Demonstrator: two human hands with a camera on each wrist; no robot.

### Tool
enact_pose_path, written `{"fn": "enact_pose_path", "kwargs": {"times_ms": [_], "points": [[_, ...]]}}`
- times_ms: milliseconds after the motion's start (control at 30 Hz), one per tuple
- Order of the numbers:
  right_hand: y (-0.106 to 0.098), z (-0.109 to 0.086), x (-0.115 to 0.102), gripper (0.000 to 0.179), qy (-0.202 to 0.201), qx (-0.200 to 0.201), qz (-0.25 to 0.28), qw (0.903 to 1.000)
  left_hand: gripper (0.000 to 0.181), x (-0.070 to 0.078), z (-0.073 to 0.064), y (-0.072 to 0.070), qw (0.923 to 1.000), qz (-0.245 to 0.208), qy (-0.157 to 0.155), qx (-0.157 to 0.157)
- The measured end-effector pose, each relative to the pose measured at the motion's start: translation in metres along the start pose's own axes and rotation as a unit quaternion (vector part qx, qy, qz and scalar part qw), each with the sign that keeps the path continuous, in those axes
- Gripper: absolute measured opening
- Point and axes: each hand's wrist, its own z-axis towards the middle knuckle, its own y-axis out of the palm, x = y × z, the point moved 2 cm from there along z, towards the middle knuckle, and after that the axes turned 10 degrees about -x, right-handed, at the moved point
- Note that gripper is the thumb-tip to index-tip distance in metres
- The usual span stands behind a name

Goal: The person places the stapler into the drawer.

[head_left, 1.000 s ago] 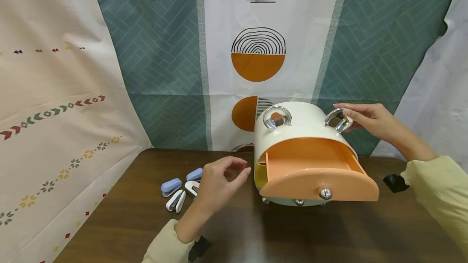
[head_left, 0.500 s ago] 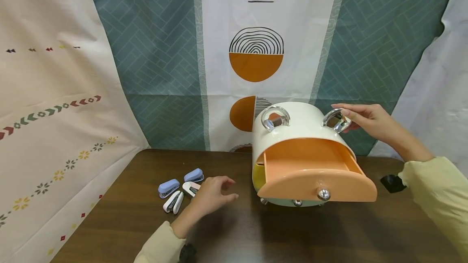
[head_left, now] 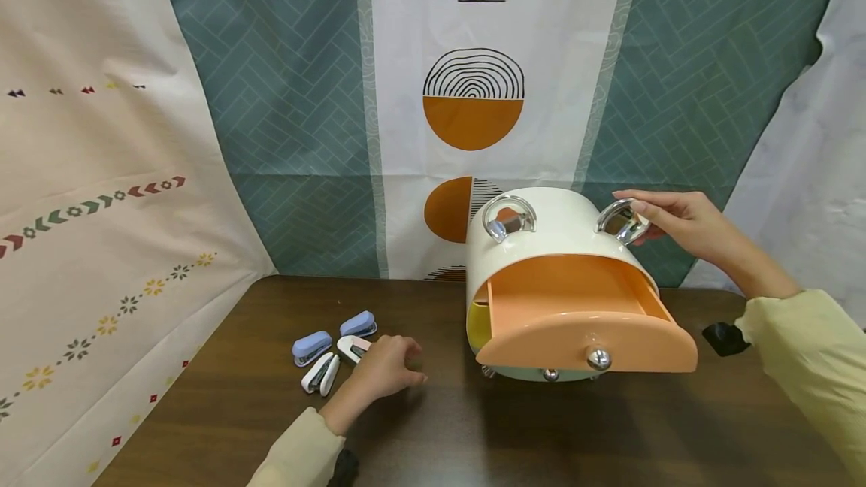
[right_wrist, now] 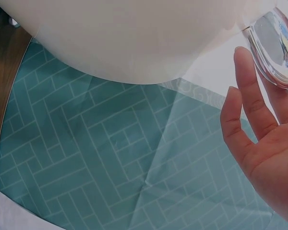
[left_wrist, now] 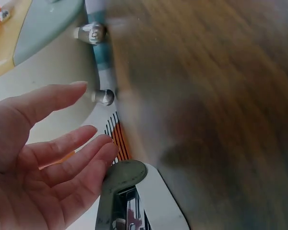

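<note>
My left hand (head_left: pixel 384 368) hovers low over the table with loosely bent fingers and thumb apart, nothing between them. Just beside it lies a white mini stapler (head_left: pixel 353 346), partly hidden by the hand. A second white mini stapler (head_left: pixel 320 374) and two blue ones, a left blue stapler (head_left: pixel 311 346) and a right blue stapler (head_left: pixel 358 323), lie close by. My right hand (head_left: pixel 690 224) pinches the chrome ring (head_left: pixel 604 218) on the right top of a cream rounded cabinet (head_left: pixel 564 220). The cabinet's peach drawer (head_left: pixel 534 344) is pulled out, with no contents visible.
Another chrome ring (head_left: pixel 531 210) stands on the cabinet's left top. A silver knob (head_left: pixel 599 359) sticks out from the drawer front. Behind the brown table (head_left: pixel 433 442) hangs a patterned cloth (head_left: pixel 304 134).
My left hand has moved left and down from beside the cabinet toward the staplers. My right hand stays at the chrome ring, and the drawer has not moved.
</note>
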Motion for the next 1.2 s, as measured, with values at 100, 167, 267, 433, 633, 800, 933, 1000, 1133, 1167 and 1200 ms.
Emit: {"fn": "enact_pose_path", "kwargs": {"times_ms": [100, 167, 267, 433, 633, 800, 933, 1000, 1133, 1167, 1200], "points": [[0.0, 0.0, 0.0, 0.034, 0.001, -0.006, 0.003, 1.0, 0.03, -0.001, 0.0, -0.002, 0.9997, 0.014, 0.003, 0.019], [-0.001, 0.0, 0.0, 0.035, 0.002, -0.008, 0.004, 1.0, 0.028, -0.003, 0.0, -0.005, 0.9992, 0.025, -0.002, 0.031], [-0.001, 0.0, 0.0, 0.035, 0.005, -0.006, 0.0, 1.0, 0.028, -0.008, -0.004, -0.01, 0.9982, 0.038, -0.025, 0.039], [0.0, 0.0, -0.001, 0.035, 0.008, 0.001, -0.006, 0.9999, 0.026, -0.021, -0.011, -0.017, 0.9963, 0.049, -0.052, 0.048], [0.0, 0.0, 0.0, 0.035, 0.009, 0.003, -0.005, 0.9999, 0.022, -0.03, -0.016, -0.023, 0.9938, 0.047, -0.095, 0.033], [0.0, 0.0, 0.001, 0.035, 0.012, 0.002, -0.003, 0.9999, 0.03, -0.031, -0.017, -0.027, 0.9917, 0.044, -0.121, 0.003], [0.001, 0.0, 0.002, 0.035, 0.015, 0.0, -0.002, 0.9999, 0.032, -0.031, -0.017, -0.028, 0.9915, 0.053, -0.119, -0.003], [0.001, 0.0, 0.002, 0.035, 0.016, 0.001, -0.003, 0.9999, 0.03, -0.03, -0.017, -0.028, 0.9918, 0.057, -0.114, 0.0], [0.001, 0.0, 0.002, 0.036, 0.018, 0.0, -0.004, 0.9998, 0.028, -0.028, -0.018, -0.029, 0.9926, 0.052, -0.109, 0.001], [0.001, 0.0, 0.002, 0.036, 0.019, -0.001, -0.004, 0.9998, 0.028, -0.027, -0.018, -0.029, 0.9932, 0.048, -0.106, 0.001], [0.001, 0.0, 0.002, 0.036, 0.019, 0.0, -0.004, 0.9998, 0.028, -0.025, -0.018, -0.03, 0.9938, 0.043, -0.102, 0.003]]}}
